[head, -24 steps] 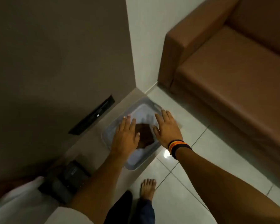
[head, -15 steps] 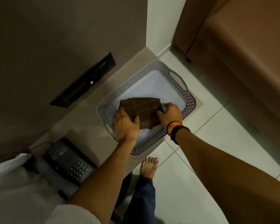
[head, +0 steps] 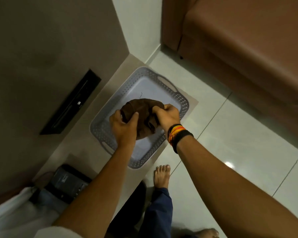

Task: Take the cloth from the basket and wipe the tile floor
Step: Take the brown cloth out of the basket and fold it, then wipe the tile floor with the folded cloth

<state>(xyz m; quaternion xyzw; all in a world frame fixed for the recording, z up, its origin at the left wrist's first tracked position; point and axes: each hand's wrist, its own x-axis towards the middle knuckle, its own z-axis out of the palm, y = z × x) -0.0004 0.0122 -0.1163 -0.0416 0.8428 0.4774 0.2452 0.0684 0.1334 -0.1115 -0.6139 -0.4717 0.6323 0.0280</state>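
Note:
A dark brown cloth (head: 144, 114) hangs bunched above the grey perforated basket (head: 181, 98), which stands on a low beige ledge by the wall. My left hand (head: 123, 127) grips the cloth's left edge. My right hand (head: 167, 115), with a striped band on its wrist, grips the right edge. The cloth's lower part droops between both hands and hides part of the basket's pale floor. White glossy floor tiles (head: 239, 138) spread to the right of the basket.
A brown sofa (head: 248, 48) fills the upper right, close to the basket. On the ledge at lower left sits a dark telephone (head: 67, 182). A black slot (head: 70, 102) is set in the wall at left. My bare foot (head: 162, 176) stands just below the basket.
Both hands went from lying flat in the basket to gripping the cloth, and have lifted it, now bunched, above the basket. The camera has drawn back a little.

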